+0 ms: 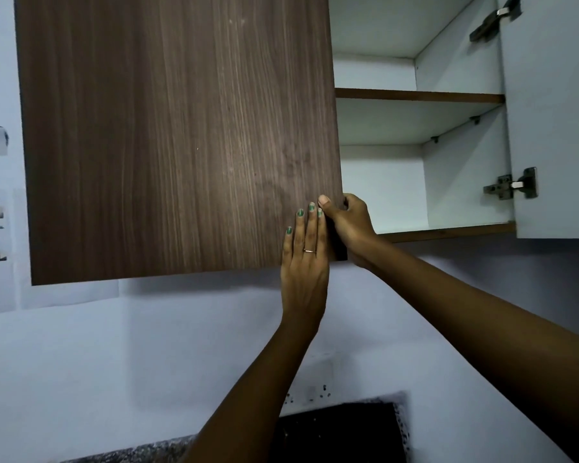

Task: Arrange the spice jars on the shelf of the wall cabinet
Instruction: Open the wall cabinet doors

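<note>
Head view: left door (181, 135) upright, free edge at right. Left hand (303, 265) flat against it, fingers straight; right hand (350, 225) curled round that edge, nearer the shelf (418, 94). No spice jars in sight.

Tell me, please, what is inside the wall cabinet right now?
The open half of the wall cabinet shows only a bare shelf, no jars. The brown door, held by both hands, covers the rest.

left door (181, 135) blocks, right shelf (418, 95) reachable
</note>
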`<act>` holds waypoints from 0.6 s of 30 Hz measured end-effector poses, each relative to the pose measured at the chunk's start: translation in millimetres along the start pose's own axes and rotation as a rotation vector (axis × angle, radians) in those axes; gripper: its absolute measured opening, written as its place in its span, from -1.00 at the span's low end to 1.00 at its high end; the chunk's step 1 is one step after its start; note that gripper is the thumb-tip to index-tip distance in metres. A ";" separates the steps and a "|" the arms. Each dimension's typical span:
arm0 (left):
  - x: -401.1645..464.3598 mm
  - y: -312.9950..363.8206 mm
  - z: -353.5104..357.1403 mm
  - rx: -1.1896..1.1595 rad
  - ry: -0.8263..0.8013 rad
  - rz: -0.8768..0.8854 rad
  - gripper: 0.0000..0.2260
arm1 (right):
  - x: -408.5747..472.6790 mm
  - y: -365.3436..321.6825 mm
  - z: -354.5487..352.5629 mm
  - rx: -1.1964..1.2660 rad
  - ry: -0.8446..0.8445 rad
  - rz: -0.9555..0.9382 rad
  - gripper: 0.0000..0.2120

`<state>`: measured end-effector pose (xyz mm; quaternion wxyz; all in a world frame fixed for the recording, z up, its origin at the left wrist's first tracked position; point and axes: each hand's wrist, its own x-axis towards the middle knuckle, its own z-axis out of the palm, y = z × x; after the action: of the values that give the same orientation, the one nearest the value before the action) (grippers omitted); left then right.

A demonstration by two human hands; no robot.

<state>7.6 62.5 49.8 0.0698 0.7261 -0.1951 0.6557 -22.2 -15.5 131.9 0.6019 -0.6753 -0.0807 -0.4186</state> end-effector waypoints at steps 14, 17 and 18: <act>-22.4 24.2 -127.6 -0.067 -0.082 -0.084 -0.53 | -103.7 -78.4 -25.6 -0.016 0.059 -0.108 -0.73; -24.0 25.4 -150.3 -0.116 -0.116 -0.141 -0.42 | -128.0 -95.9 -26.9 -0.030 0.066 -0.142 -0.67; -26.0 24.9 -160.8 -0.174 -0.120 -0.162 -0.40 | -136.1 -101.9 -27.3 -0.031 0.060 -0.155 -0.66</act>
<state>-152.1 102.1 41.4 0.1734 0.7687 -0.1958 0.5837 -184.1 40.9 115.7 0.5593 -0.6634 -0.1080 -0.4852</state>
